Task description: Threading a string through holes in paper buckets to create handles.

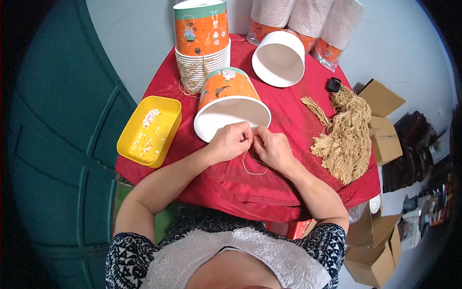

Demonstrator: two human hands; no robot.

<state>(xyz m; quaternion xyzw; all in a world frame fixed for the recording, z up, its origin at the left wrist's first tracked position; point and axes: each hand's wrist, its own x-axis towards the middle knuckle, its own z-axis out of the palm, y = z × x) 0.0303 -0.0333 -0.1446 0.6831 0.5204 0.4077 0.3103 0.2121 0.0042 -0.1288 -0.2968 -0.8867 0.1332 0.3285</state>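
- Over the tabletop [288, 113], draped in creased red cloth, I saw the left hand [232, 140] and right hand [274, 148] close together, fingertips pinched on a thin tan cord [255, 174] that drooped in a loose loop.
- Right at their knuckles, a tapered orange tub [226, 114] lay tipped, its smooth white round mouth facing the person.
- Leftward, a glossy yellow tray [169, 140] held tiny pale bits [151, 117].
- Rightward sprawled a shaggy, fibrous hank [350, 127].

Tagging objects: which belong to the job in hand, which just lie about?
Job, probably:
tan string, in left hand and right hand
orange paper bucket
tan string bundle
string-draped bucket stack
yellow tray, perhaps

Probably lying about:
small black object
cardboard boxes
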